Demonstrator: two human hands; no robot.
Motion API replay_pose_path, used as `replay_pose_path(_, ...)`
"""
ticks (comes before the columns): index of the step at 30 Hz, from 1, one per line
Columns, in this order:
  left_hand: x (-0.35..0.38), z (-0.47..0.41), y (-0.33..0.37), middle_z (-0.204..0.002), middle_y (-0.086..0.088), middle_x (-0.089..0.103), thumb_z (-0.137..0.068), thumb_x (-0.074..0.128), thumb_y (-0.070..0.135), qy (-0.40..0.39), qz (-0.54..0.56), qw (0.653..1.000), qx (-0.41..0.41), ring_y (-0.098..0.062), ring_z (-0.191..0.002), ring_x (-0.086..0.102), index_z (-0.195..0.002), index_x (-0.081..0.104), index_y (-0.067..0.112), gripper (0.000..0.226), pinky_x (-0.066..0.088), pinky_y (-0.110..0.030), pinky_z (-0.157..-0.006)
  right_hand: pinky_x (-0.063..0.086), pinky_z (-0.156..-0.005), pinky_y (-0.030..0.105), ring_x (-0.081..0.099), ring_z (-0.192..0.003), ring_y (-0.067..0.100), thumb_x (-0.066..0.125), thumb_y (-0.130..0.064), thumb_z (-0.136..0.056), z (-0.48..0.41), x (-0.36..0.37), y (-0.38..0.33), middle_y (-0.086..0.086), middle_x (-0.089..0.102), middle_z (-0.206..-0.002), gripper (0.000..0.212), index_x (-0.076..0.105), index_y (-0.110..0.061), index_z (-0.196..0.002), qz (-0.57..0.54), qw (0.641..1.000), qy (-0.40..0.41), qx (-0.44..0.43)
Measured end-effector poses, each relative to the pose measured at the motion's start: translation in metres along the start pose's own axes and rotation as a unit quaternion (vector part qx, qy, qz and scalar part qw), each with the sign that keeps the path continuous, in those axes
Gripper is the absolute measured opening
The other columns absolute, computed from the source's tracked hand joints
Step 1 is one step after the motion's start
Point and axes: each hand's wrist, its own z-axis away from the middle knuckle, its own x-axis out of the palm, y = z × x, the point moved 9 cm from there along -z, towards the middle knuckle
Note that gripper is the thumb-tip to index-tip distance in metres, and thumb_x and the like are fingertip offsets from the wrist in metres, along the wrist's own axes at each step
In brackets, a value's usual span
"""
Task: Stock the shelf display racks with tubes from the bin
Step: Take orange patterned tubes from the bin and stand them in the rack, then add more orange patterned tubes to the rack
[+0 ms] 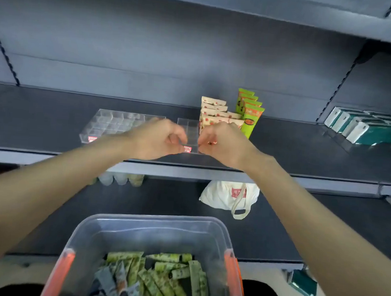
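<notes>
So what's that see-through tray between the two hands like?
The clear rack looks like transparent plastic, split into small square cells. It lies flat on the dark shelf near the front edge, with a red label on its front. The cells between the hands are empty; cream tubes and green tubes stand upright at its right side. The left hand and right hand pinch its front edge.

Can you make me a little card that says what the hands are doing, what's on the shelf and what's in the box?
Hands: left hand and right hand pinch the front of a small clear plastic rack
Stocked: cream red-spotted tubes and bright green tubes, upright behind the right hand
Next door: wider clear plastic rack, to the left
Box: clear plastic bin with orange latches, holding green patterned tubes
</notes>
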Motion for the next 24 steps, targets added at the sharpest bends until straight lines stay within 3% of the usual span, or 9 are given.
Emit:
replay_pose_path(7, 0.098, 0.086, -0.070, -0.093, 0.000, 0.067, -0.086, 0.062, 0.022, -0.059, 0.052, 0.992, -0.100, -0.015, -0.086, 0.062, -0.107, 0.064, 0.015, 0.022, 0.046, -0.025, -0.079, 0.047, -0.094, 0.040, 0.061, -0.105, 0.026, 0.062, -0.013, -0.084, 0.061, 0.148, 0.014, 0.006, 0.070, -0.105, 0.016, 0.069, -0.013, -0.098, -0.055, 0.988, -0.126, 0.068)
replay_pose_path(14, 0.232, 0.168, -0.140, -0.102, -0.002, 0.068, -0.088, 0.060, 0.022, -0.150, 0.086, 0.965, -0.197, -0.016, -0.085, 0.060, -0.105, 0.064, 0.014, 0.019, 0.046, -0.027, -0.078, 0.050, -0.091, 0.032, 0.064, -0.103, 0.022, 0.065, -0.012, -0.085, 0.138, 0.293, 0.048, 0.008, 0.070, -0.107, 0.021, 0.069, -0.008, -0.106, -0.123, 0.950, -0.243, 0.152)
replay_pose_path(17, 0.274, 0.189, -0.160, -0.108, -0.009, 0.064, -0.088, 0.057, 0.018, -0.179, 0.087, 0.953, -0.228, -0.026, -0.098, 0.060, -0.106, 0.064, 0.008, 0.022, 0.047, -0.033, -0.082, 0.046, -0.086, 0.028, 0.061, -0.106, 0.023, 0.065, -0.012, -0.087, 0.166, 0.340, 0.066, 0.008, 0.066, -0.114, 0.026, 0.065, -0.007, -0.113, -0.120, 0.928, -0.289, 0.201)
replay_pose_path(21, 0.300, 0.205, -0.188, -0.121, -0.008, 0.052, -0.085, 0.062, 0.030, -0.139, 0.073, 0.946, -0.282, -0.027, -0.113, 0.050, -0.120, 0.058, 0.014, 0.039, 0.042, -0.038, -0.095, 0.043, -0.096, 0.032, 0.051, -0.123, 0.027, 0.065, -0.020, -0.089, 0.188, 0.383, 0.079, 0.009, 0.052, -0.136, 0.053, 0.047, -0.009, -0.137, -0.112, 0.894, -0.362, 0.238)
replay_pose_path(24, 0.316, 0.209, -0.199, -0.133, -0.009, 0.046, -0.086, 0.060, 0.040, -0.136, 0.123, 0.931, -0.316, -0.028, -0.124, 0.043, -0.131, 0.049, 0.011, 0.055, 0.039, -0.043, -0.102, 0.039, -0.102, 0.033, 0.046, -0.128, 0.027, 0.065, -0.020, -0.089, 0.176, 0.388, 0.076, 0.009, 0.047, -0.142, 0.057, 0.041, -0.010, -0.140, -0.121, 0.904, -0.348, 0.219)
